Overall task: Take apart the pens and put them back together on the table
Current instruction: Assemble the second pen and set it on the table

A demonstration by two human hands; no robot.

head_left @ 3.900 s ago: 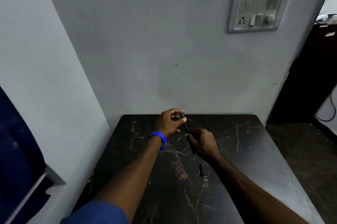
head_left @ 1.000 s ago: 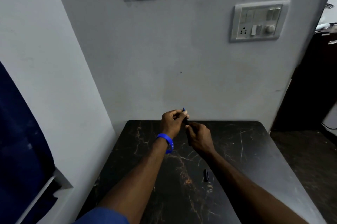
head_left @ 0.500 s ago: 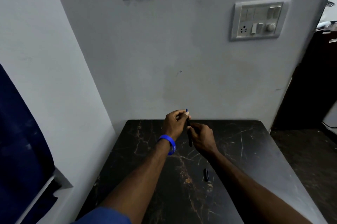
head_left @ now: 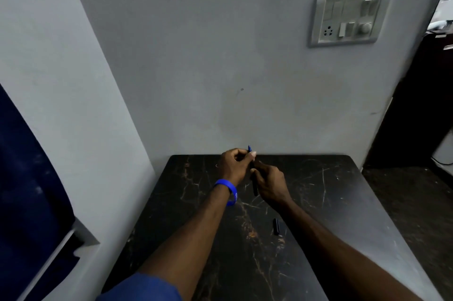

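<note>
While both hands worked above the far middle of the desk [head_left: 331, 202], the step looked like fitting the refill into the barrel. The left hand [head_left: 232, 166] pinched the blue-tipped refill [head_left: 249, 148] with its grip closed tight; the right hand [head_left: 269, 184] curled snugly round the dark barrel [head_left: 255, 188]. A cap [head_left: 276, 226] lay nearer, beside the right forearm. Next would likely come seating the refill, then capping.
</note>
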